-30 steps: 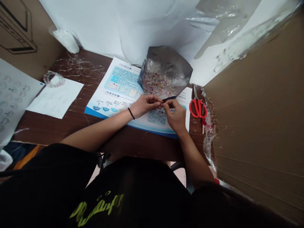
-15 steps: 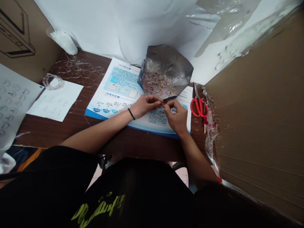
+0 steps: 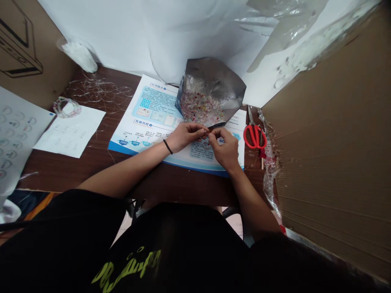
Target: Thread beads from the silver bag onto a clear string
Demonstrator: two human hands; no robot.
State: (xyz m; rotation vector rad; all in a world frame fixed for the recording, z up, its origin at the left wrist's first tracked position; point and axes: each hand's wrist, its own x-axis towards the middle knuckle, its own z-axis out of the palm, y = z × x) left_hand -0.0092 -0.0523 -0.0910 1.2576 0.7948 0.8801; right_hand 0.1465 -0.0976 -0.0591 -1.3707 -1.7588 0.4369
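Observation:
My left hand (image 3: 187,136) and my right hand (image 3: 225,147) meet fingertip to fingertip over a blue and white printed sheet (image 3: 152,116). Both are pinched closed on something tiny between them that I cannot make out. A black band circles my left wrist. Just behind the hands stands an open silver foil bag (image 3: 226,87) holding many small pink, white and yellow beads (image 3: 200,108).
Red-handled scissors (image 3: 255,136) lie right of the sheet. A large cardboard panel (image 3: 332,154) with crumpled clear film (image 3: 270,171) walls the right side. Tangled clear thread (image 3: 97,89), a beaded ring (image 3: 66,107) and white paper (image 3: 71,130) lie left on the brown table (image 3: 61,167).
The hands stay pinched together in the same spot; only the fingers shift slightly. The view has drifted a little.

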